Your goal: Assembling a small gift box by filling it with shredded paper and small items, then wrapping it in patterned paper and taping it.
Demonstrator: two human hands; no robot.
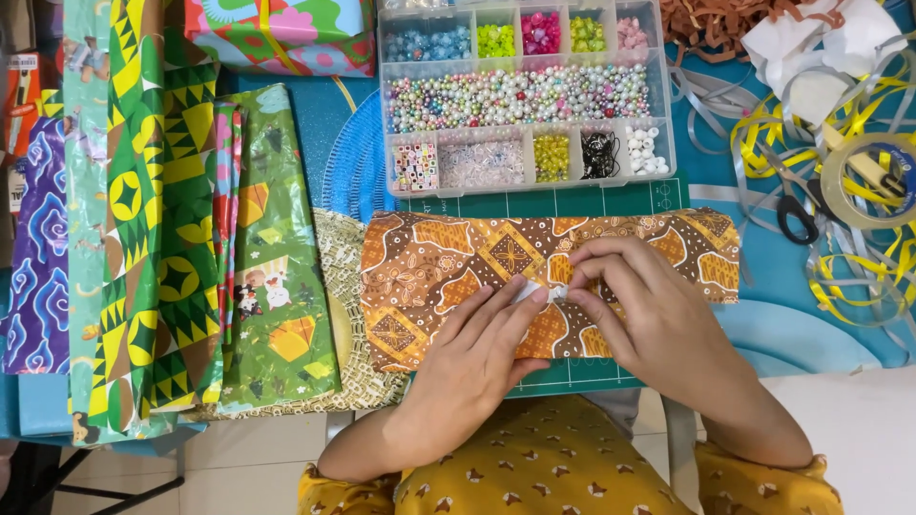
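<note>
Near center, both hands on brown batik-wrapped parcel (pixel 448 272): left hand (pixel 472 358) fingers flat & together, right hand (pixel 649 319) fingertips pinching white tape bit (pixel 553 292).

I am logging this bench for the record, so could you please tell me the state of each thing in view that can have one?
Brown patterned parcel: wrapped, lying flat on the green cutting mat.
Left hand: flat on the parcel.
Right hand: fingertips pressing a small white strip at the seam.
Bead box: lid open, compartments filled.
Wrapping paper sheets: folded, overlapping.
Scissors: lying among ribbons, blades hidden.
</note>
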